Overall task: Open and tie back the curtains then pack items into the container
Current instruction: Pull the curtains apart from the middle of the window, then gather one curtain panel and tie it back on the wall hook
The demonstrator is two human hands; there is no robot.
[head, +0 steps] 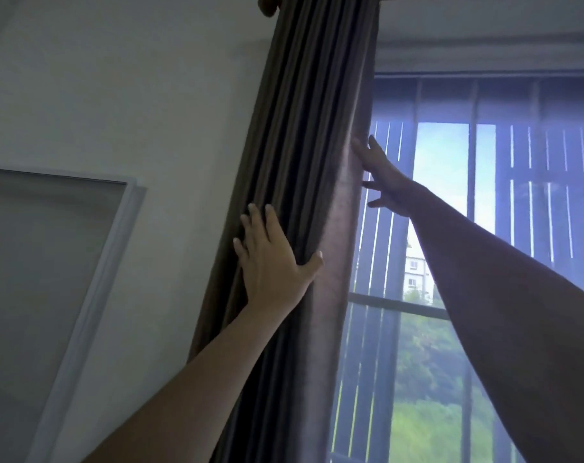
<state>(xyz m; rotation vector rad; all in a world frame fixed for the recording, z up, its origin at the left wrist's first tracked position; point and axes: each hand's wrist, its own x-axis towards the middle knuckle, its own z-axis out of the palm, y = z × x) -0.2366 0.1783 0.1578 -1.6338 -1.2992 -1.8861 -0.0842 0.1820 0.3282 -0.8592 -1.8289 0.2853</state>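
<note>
We stand at the window (pixel 451 345), and everything here is placed from it. The brown curtain (pixel 304 162) hangs gathered in tight folds along the window's left edge, already drawn clear of the glass, with bare wall to its left. Our left hand (pixel 273 259) lies on the folds at mid-height, fingers spread flat across the front and thumb hooked round the inner edge, a loose clasp, not a closed fist. Our right hand (pixel 380 175) reaches higher, between curtain and glass, open, fingertips pressing the curtain's edge leftward.

We judge the step in hand to be bunching the fabric before tying it back. Doing it well probably means sweeping the loose inner edge in with the right hand while the left closes fully round the bundle, keeping the pleats stacked so that a tie can go round them. No tie-back shows here, nor any container or items to pack.

A white-framed panel (pixel 49 279) hangs on the wall well left of the window. Vertical bars (pixel 471 208) run outside the glass. A wooden rod end (pixel 268 5) sits above the window's top left corner. Nothing blocks either hand.
</note>
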